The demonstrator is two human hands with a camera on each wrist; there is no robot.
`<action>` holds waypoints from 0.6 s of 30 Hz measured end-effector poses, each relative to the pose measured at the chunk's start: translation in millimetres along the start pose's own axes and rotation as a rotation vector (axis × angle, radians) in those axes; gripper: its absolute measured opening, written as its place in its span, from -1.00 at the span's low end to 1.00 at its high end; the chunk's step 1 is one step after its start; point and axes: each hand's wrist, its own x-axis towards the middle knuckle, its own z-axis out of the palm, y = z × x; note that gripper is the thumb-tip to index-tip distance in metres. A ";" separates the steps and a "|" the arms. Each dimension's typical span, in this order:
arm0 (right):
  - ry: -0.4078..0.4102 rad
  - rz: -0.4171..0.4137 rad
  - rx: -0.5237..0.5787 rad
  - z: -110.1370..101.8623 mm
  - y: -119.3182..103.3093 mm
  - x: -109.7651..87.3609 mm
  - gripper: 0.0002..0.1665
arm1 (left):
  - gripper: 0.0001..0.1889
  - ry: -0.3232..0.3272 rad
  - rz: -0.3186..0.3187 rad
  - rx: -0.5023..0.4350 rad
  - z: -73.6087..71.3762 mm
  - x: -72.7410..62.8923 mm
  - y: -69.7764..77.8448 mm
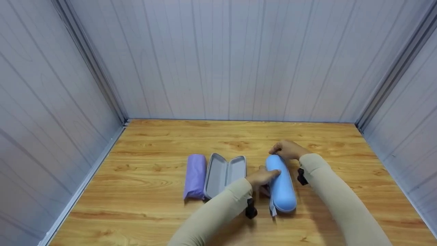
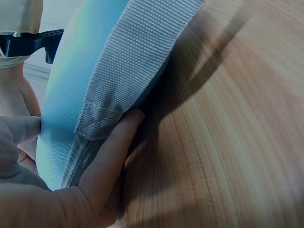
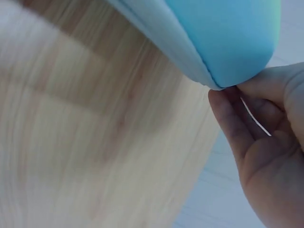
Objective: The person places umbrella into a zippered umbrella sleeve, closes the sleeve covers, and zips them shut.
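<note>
A long blue zippered case [image 1: 285, 196] with rounded ends lies lengthwise on the table, right of centre. My left hand [image 1: 263, 176] grips its left side, thumb on top and fingers low along the zipper edge. In the left wrist view, a grey woven strap [image 2: 137, 52] is sewn on beside those fingers. At the far end, my right hand [image 1: 289, 150] pinches the seam with thumb and fingertips. The right wrist view has the right fingers [image 3: 230, 121] right under the case's tip; what lies between them is hidden.
Left of the blue case lies an open grey hinged case [image 1: 215, 176], spread flat, partly covered by the left forearm. Next to it is a purple folded bundle [image 1: 195, 176]. Pale panel walls [image 1: 218, 61] enclose the wooden table [image 1: 153, 205] at the back and sides.
</note>
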 end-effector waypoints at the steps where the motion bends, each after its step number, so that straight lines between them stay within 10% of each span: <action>1: -0.008 -0.009 -0.022 -0.4 -1.6 1.1 -0.73 | -0.22 -0.002 -0.001 -0.002 -0.4 -0.1 0.0; 18: 0.045 -0.220 -0.341 -2.5 -5.5 7.2 -0.86 | -0.26 -0.009 0.014 -0.013 -1.6 0.7 -2.0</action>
